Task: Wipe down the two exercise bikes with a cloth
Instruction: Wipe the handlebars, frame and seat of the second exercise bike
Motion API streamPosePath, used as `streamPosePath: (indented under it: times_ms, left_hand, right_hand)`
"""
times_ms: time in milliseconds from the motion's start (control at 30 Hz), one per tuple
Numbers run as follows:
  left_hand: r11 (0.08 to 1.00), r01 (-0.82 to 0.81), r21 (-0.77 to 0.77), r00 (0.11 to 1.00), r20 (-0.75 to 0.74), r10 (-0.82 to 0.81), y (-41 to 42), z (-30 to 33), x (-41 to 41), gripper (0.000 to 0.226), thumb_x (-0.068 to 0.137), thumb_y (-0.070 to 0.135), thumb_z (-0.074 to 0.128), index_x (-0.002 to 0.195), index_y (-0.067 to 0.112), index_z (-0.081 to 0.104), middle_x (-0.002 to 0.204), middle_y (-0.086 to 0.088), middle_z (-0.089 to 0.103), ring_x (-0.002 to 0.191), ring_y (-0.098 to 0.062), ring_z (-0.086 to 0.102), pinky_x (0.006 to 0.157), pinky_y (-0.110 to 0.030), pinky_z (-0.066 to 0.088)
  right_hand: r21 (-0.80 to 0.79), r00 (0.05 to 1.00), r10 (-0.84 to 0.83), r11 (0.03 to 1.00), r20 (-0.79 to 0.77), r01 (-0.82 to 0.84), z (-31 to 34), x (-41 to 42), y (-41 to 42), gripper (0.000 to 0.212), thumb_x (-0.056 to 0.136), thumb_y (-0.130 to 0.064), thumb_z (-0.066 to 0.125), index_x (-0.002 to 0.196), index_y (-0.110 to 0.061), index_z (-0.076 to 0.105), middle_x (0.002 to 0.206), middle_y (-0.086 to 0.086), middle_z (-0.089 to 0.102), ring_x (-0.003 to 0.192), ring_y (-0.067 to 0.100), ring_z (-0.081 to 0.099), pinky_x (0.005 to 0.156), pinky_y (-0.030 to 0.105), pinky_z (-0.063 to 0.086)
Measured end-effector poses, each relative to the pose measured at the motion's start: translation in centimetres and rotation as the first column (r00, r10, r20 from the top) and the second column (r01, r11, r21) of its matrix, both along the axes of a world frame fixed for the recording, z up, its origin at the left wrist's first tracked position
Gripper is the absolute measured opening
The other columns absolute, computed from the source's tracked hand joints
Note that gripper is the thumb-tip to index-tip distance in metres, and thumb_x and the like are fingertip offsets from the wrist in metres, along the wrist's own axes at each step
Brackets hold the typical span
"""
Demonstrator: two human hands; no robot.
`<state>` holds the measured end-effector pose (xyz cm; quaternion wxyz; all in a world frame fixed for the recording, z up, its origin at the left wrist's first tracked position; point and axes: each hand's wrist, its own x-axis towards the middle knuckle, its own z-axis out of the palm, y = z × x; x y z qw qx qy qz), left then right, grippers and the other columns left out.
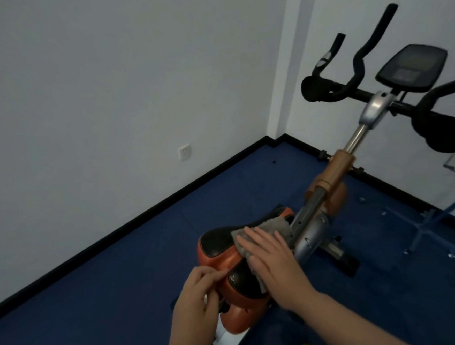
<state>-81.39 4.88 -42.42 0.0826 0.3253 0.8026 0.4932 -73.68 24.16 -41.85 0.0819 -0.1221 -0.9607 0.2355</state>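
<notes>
Pressing flat-fingered, right hand (pixel 272 258) holds grey cloth (pixel 265 227) on near saddle (pixel 218 247); left hand (pixel 199 290) pinches saddle's rear edge. Handlebars (pixel 349 83), console (pixel 411 68) far right; blue floor (pixel 120 274) around.

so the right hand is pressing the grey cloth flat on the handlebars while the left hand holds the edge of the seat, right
Not quite. The head view shows the right hand pressing the grey cloth flat on the seat, not on the handlebars, which stand untouched further off. The rest holds: the left hand holds the seat's edge.
</notes>
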Motion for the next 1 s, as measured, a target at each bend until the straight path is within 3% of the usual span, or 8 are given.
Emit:
streamPosePath:
  times_ms: [133, 333, 467, 533, 700, 767, 900, 1000]
  left_hand:
    - [0.999, -0.001, 0.048, 0.999, 0.044, -0.001, 0.1, -0.3, -0.1, 0.055, 0.085, -0.014, 0.058, 0.098, 0.038, 0.071, 0.101, 0.018, 0.057, 0.093, -0.006, 0.061, 0.075, -0.011, 0.045]
    - [0.994, -0.076, 0.079, 0.997, 0.034, 0.073, 0.5, -0.3, -0.8, 0.049, 0.084, -0.014, 0.059, 0.086, 0.034, 0.069, 0.098, 0.017, 0.059, 0.094, -0.006, 0.060, 0.077, -0.014, 0.047]
    - [0.997, -0.045, 0.066, 0.996, -0.073, 0.050, 0.5, 0.0, -0.2, 0.050, 0.082, -0.012, 0.061, 0.098, 0.035, 0.066, 0.104, 0.020, 0.060, 0.103, -0.006, 0.057, 0.080, -0.024, 0.048]
    - [0.996, -0.045, 0.076, 0.997, -0.064, 0.050, 0.1, -0.3, 0.2, 0.055, 0.081, -0.014, 0.063, 0.104, 0.036, 0.066, 0.108, 0.016, 0.062, 0.107, -0.003, 0.055, 0.085, -0.027, 0.049]
    - [0.999, -0.021, 0.035, 0.997, -0.076, 0.024, -0.5, -0.6, 0.3, 0.061, 0.080, -0.018, 0.061, 0.109, 0.036, 0.065, 0.119, 0.012, 0.061, 0.116, 0.007, 0.047, 0.098, -0.011, 0.038]
    - [1.000, 0.000, 0.028, 0.999, -0.036, 0.001, -0.6, -0.5, 0.3, 0.059, 0.081, -0.016, 0.061, 0.110, 0.035, 0.067, 0.121, 0.013, 0.060, 0.117, 0.005, 0.047, 0.097, -0.018, 0.042]
    - [1.000, 0.009, 0.006, 1.000, 0.022, -0.009, -0.6, -0.3, 0.1, 0.057, 0.083, -0.013, 0.060, 0.106, 0.039, 0.066, 0.119, 0.017, 0.059, 0.116, 0.003, 0.047, 0.092, -0.013, 0.040]
    - [1.000, 0.003, 0.004, 0.998, 0.067, -0.003, -0.6, -0.1, 0.1, 0.058, 0.083, -0.015, 0.058, 0.105, 0.039, 0.066, 0.120, 0.017, 0.058, 0.117, 0.004, 0.046, 0.094, -0.015, 0.040]
  right_hand:
    - [-0.161, 0.963, -0.267, 0.953, -0.039, 0.258, -1.5, 1.0, -5.8, 0.046, 0.102, -0.046, 0.009, 0.147, -0.054, 0.013, 0.157, -0.031, -0.002, 0.145, -0.005, -0.010, 0.121, 0.031, -0.003]
    - [0.079, 1.000, -0.015, 0.997, 0.010, 0.014, 0.1, -0.1, -2.6, 0.045, 0.105, -0.039, 0.016, 0.149, -0.047, 0.013, 0.157, -0.026, 0.003, 0.144, -0.007, -0.007, 0.118, 0.028, -0.011]
    - [-0.146, 0.942, -0.335, 0.930, 0.031, 0.336, -0.4, 0.5, -5.0, 0.044, 0.103, -0.041, 0.012, 0.144, -0.051, 0.000, 0.155, -0.029, -0.013, 0.141, -0.008, -0.020, 0.121, 0.032, -0.003]
    - [-0.173, 0.936, -0.349, 0.920, 0.052, 0.352, -1.2, 1.1, -7.8, 0.045, 0.103, -0.042, 0.012, 0.142, -0.053, -0.007, 0.152, -0.031, -0.022, 0.139, -0.007, -0.026, 0.121, 0.033, -0.004]
    - [-0.025, 0.995, -0.088, 0.996, 0.046, 0.090, -0.9, 2.3, -5.9, 0.051, 0.096, -0.048, 0.015, 0.145, -0.053, 0.003, 0.154, -0.032, -0.013, 0.143, -0.005, -0.018, 0.114, 0.026, -0.018]
    - [-0.041, 0.999, 0.010, 0.999, 0.051, -0.008, -0.3, 2.3, -3.3, 0.046, 0.104, -0.043, 0.021, 0.146, -0.054, 0.007, 0.156, -0.031, -0.007, 0.143, -0.006, -0.015, 0.116, 0.026, -0.015]
    - [-0.249, 0.977, -0.206, 0.950, -0.055, 0.186, -0.1, 1.2, -2.4, 0.042, 0.106, -0.028, 0.028, 0.145, -0.043, 0.023, 0.156, -0.027, 0.007, 0.144, -0.008, -0.007, 0.122, 0.037, 0.004]
    - [-0.230, 0.954, -0.267, 0.945, -0.135, 0.232, -1.2, 1.2, -6.1, 0.043, 0.105, -0.030, 0.027, 0.144, -0.048, 0.022, 0.155, -0.030, 0.008, 0.145, -0.005, -0.003, 0.122, 0.035, 0.006]
